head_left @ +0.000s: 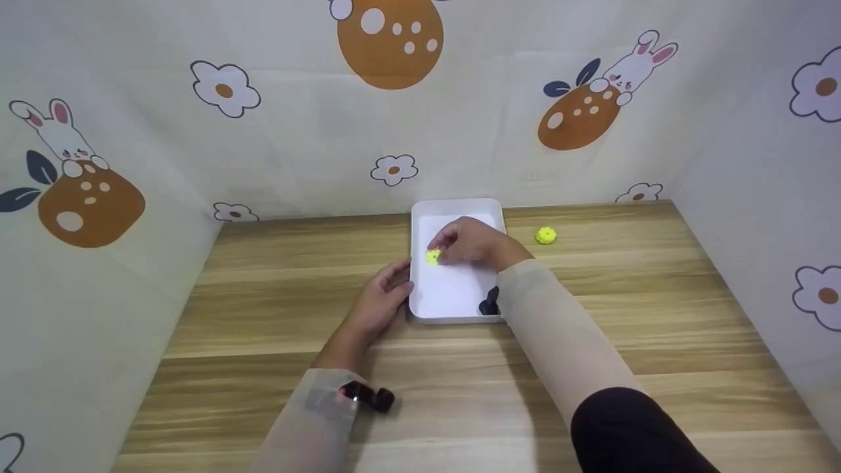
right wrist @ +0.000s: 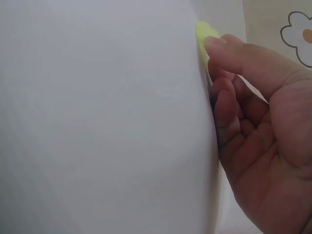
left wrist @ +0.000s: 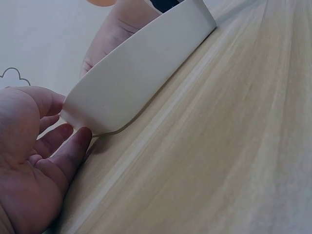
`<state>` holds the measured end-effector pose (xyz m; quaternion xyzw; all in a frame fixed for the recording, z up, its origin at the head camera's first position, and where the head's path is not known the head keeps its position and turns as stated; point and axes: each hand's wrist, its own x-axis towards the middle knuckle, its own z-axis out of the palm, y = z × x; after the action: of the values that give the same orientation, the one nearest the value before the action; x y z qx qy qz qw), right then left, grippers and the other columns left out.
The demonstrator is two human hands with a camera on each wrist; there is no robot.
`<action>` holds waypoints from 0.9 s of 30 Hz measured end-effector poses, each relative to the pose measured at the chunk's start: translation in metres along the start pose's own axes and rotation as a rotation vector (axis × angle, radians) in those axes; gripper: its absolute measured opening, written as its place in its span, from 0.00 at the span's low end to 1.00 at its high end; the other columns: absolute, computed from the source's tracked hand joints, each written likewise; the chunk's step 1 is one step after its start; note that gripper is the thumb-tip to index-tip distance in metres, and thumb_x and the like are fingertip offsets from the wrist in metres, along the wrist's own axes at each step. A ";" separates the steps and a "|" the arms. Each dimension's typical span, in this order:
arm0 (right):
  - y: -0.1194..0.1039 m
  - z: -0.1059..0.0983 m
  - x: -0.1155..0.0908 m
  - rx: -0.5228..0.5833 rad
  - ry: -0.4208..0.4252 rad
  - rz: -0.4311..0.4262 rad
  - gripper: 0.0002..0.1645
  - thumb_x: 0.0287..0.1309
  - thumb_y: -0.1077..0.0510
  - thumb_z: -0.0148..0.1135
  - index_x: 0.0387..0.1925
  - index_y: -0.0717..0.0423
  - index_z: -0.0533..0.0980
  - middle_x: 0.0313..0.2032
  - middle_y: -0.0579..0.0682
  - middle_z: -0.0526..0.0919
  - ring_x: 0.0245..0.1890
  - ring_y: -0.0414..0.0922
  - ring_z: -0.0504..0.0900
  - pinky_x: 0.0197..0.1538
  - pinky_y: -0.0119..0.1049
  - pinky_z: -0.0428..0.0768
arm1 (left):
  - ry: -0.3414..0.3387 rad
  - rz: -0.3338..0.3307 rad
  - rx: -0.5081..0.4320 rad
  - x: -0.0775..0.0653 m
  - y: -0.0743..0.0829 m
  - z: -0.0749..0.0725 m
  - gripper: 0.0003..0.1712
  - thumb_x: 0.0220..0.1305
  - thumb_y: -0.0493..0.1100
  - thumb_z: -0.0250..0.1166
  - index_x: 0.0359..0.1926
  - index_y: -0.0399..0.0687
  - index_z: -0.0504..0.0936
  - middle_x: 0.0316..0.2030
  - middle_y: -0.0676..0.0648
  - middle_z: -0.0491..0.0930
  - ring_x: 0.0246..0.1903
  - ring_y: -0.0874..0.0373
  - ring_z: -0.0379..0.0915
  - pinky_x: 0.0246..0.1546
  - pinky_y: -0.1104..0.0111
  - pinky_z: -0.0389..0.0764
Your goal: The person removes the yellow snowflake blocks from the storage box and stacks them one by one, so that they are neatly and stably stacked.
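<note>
A white rectangular tray [head_left: 453, 295] lies on the wooden table. Inside it, my right hand [head_left: 470, 242] pinches a small yellow flower-shaped piece [head_left: 433, 257] over the tray's left part. The right wrist view shows thumb and fingertips gripping that yellow piece [right wrist: 201, 41] by its edge, close to the white tray surface [right wrist: 112, 117]. My left hand [head_left: 378, 302] rests at the tray's left side. Seen from the left wrist, its fingertips touch the outer wall [left wrist: 122, 83] near a corner without curling round it.
Another yellow flower-shaped piece [head_left: 546, 235], perhaps stacked, sits on the table [head_left: 624, 289] right of the tray. A flower-and-rabbit patterned cloth [head_left: 302, 144] stands behind and at both sides. Black wrist devices [head_left: 374, 396] are strapped on the sleeves.
</note>
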<state>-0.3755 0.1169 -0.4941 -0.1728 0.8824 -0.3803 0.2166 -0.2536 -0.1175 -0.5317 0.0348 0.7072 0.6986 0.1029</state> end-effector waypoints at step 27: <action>-0.021 -0.045 -0.023 0.477 0.156 0.066 0.15 0.74 0.55 0.67 0.58 0.50 0.86 0.50 0.53 0.88 0.46 0.49 0.88 0.54 0.33 0.91 | -0.005 0.024 0.010 0.000 0.000 0.000 0.33 0.77 0.33 0.60 0.79 0.39 0.67 0.77 0.35 0.70 0.78 0.41 0.67 0.80 0.51 0.70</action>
<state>-0.3760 0.1411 -0.4447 -0.0580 0.7869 -0.5826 0.1949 -0.2539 -0.1171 -0.5322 0.0457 0.7100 0.6961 0.0963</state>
